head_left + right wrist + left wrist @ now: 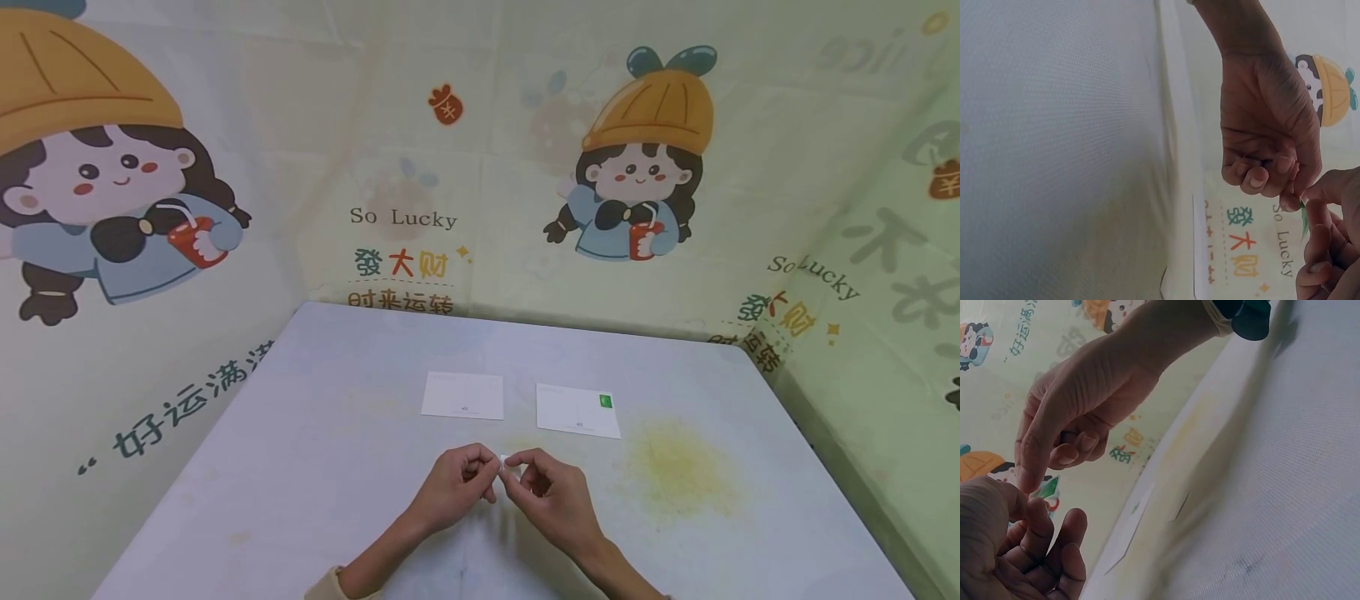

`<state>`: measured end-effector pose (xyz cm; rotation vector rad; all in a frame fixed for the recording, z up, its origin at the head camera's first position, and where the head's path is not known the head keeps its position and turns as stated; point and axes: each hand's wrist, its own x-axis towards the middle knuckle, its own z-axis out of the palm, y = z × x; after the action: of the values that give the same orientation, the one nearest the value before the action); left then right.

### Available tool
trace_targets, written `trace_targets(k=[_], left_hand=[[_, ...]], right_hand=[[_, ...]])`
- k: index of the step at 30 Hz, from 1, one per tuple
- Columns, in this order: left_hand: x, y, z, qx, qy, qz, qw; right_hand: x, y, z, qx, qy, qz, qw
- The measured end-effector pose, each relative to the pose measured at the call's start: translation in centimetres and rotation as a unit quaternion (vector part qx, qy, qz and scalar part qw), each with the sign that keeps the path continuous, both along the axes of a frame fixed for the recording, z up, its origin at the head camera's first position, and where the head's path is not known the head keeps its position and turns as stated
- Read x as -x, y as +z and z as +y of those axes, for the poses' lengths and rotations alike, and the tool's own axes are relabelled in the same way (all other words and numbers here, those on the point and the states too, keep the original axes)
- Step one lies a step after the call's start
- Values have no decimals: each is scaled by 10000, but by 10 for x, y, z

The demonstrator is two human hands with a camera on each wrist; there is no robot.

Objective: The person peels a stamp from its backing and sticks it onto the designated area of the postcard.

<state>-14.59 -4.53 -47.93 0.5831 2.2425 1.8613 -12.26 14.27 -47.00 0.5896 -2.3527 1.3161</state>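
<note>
My left hand (pixel 453 490) and right hand (pixel 553 500) meet over the near part of the table. Between their fingertips is a small green stamp (pixel 1046 489), pinched by thumb and forefinger of each hand. Only a whitish bit of the stamp (pixel 503 460) shows in the head view; a thin green edge of the stamp (pixel 1304 219) appears in the right wrist view. Beyond the hands lie two white postcards: the left postcard (pixel 462 395) has no stamp on it, while the right postcard (pixel 576 412) bears a green stamp (pixel 606 401) at its upper right corner.
A pale cloth covers the table (pixel 300 450), with a yellowish stain (pixel 678 467) to the right of my right hand. Printed wall sheets (pixel 517 167) with cartoon figures and lettering enclose the table's back and sides.
</note>
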Motion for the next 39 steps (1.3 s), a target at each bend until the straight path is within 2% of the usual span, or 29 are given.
trace_targets(k=[15, 29, 39], left_hand=[[-1, 0, 0, 37, -31, 131, 9999], [-2, 2, -1, -73, -138, 257, 9995], [-1, 0, -2, 83, -60, 403, 9991]], right_hand=[[-1, -1, 0, -125, -118, 8, 9999], [0, -3, 0, -191, -111, 302, 9993], [-2, -1, -1, -243, -325, -43, 9992]])
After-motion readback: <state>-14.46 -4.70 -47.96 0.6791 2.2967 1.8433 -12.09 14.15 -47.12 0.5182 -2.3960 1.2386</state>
